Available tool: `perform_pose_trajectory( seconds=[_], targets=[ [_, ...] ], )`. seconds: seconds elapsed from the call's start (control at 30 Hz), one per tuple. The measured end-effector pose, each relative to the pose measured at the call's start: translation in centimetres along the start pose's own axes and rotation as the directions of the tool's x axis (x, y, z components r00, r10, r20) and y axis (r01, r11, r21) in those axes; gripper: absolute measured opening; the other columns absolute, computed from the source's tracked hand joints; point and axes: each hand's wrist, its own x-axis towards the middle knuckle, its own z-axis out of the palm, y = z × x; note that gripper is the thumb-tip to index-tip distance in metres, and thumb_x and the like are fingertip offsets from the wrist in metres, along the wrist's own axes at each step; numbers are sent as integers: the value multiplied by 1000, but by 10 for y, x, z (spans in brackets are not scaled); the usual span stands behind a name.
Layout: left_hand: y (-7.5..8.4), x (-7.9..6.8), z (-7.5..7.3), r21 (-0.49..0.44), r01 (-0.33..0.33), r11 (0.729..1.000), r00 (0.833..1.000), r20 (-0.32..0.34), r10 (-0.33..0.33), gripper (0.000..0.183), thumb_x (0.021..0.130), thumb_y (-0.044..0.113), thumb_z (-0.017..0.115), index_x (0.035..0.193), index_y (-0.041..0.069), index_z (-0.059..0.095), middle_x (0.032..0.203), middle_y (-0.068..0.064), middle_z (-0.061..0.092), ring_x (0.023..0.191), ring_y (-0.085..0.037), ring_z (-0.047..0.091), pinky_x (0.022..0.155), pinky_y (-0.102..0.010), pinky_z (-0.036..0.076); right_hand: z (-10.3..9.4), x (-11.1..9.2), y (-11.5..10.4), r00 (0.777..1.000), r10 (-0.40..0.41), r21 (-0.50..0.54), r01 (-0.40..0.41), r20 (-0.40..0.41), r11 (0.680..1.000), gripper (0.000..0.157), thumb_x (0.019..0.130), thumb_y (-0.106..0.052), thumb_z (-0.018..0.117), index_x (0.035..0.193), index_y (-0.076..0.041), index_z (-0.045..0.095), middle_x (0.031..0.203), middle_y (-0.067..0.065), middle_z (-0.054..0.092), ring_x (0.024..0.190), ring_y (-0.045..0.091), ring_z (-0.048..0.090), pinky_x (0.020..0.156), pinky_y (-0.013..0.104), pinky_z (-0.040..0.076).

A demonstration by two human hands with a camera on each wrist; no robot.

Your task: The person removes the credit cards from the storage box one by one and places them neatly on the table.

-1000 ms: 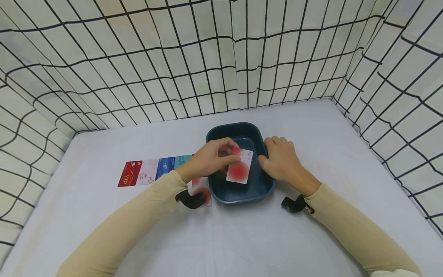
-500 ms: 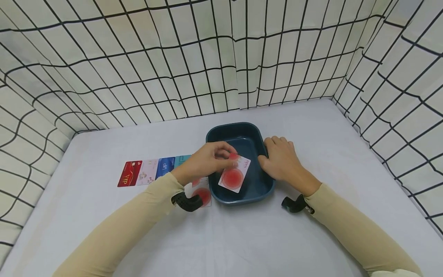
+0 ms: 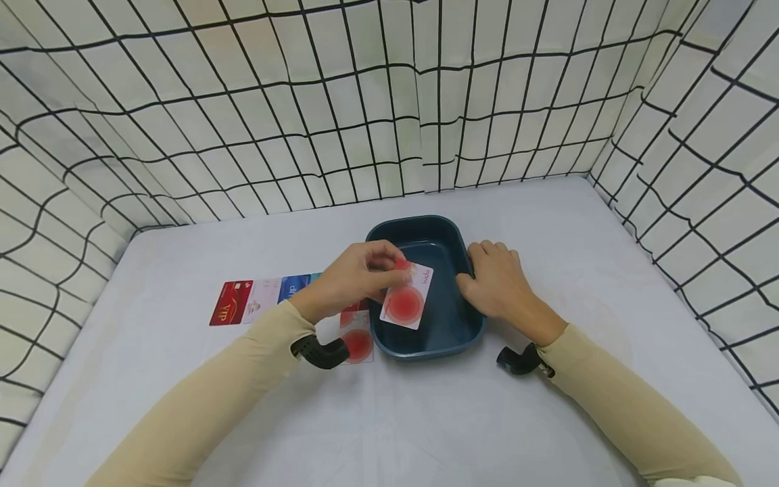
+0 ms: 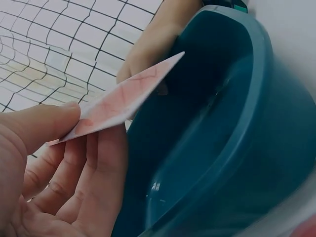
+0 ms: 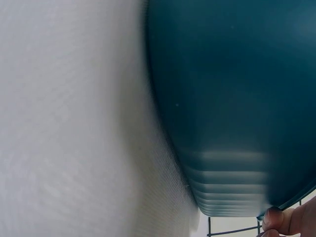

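My left hand (image 3: 349,279) pinches a white and pink card with red circles (image 3: 404,306) between thumb and fingers. The card is held tilted over the left part of a dark teal plastic bin (image 3: 447,335). From the left wrist view, the card (image 4: 123,101) appears almost edge-on, its far corner pointing over the bin's inside. On the opposite side, my right hand (image 3: 499,281) grips the bin's right rim, thumb on the inner side and fingers outside. A fingertip and thumb of that hand (image 5: 286,221) show at the rim in the right wrist view.
Left of the bin lies a row of cards: a red VIP card (image 3: 231,302), a pale pink card (image 3: 262,299), a blue card (image 3: 294,285) and others partly under my left arm. Another red-circle card (image 3: 357,345) lies by the bin. Black-gridded white walls (image 3: 341,101) surround the white table (image 3: 414,412).
My left hand has moved slightly left with the red-circle card, dipping and then lifting again as the card's tilt changed. The right hand keeps its hold on the bin's rim.
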Motion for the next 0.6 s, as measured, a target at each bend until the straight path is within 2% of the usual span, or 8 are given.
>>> perform_pose_trajectory(
  seconds=[0.3,0.6],
  targets=[
    [-5,-17,-17,-44,44,998,998,-50,-46,34,95,31,74,124,19,61,123,-11,66,103,-29,71,82,-40,66,0,-1,0,1000,-7,-1,7,13,1000,19,88,-25,48,89,-7,54,83,9,50,77,29,43,71,38,28],
    [-21,-35,-40,-59,66,996,991,-111,-72,39,94,34,75,126,19,58,129,-13,65,114,-32,67,85,-41,65,-1,-1,-3,1000,-6,-2,6,16,1000,19,89,-25,49,89,-7,54,82,10,50,76,29,43,70,37,27]
  ],
)
